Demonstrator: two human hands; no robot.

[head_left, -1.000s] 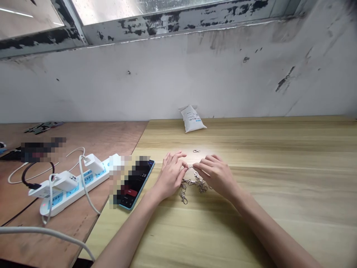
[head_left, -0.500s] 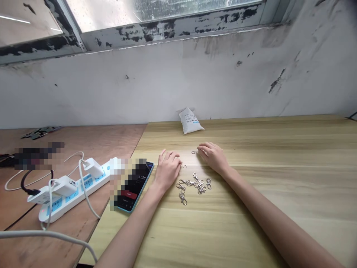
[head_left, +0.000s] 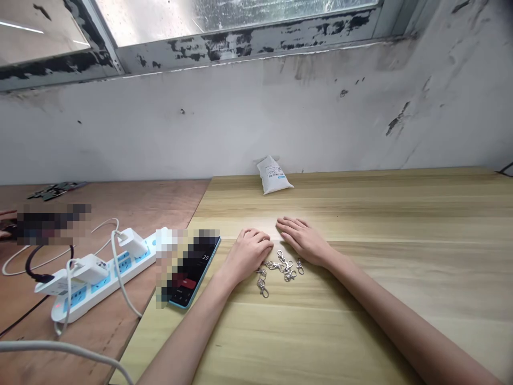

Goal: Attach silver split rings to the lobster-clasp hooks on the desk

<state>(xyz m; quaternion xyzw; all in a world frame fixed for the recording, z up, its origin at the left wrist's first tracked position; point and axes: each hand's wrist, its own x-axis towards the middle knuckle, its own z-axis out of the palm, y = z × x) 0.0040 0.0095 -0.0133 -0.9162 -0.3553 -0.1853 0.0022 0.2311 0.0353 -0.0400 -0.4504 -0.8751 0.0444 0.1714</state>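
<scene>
My left hand [head_left: 248,254] rests curled on the pale wood tabletop [head_left: 360,326], its fingertips at the edge of a small heap of silver lobster-clasp key rings [head_left: 282,267]. My right hand [head_left: 304,240] lies flat beside it, fingers spread a little, with the heel near the clasps. Both hands stand just above the heap and touch no clasp that I can see. Whatever lies under either palm is hidden.
A phone [head_left: 192,280], partly pixelated, lies left of my left hand. Beyond it, on a plywood table [head_left: 120,208], stands a white power strip [head_left: 96,283] with chargers and cables. A white sachet [head_left: 274,175] leans against the wall. Another person's hand [head_left: 6,222] shows at the far left edge.
My hands have moved together over the near side of the clasps. The two small loose rings seen earlier no longer show, and the clasps at the front are partly covered.
</scene>
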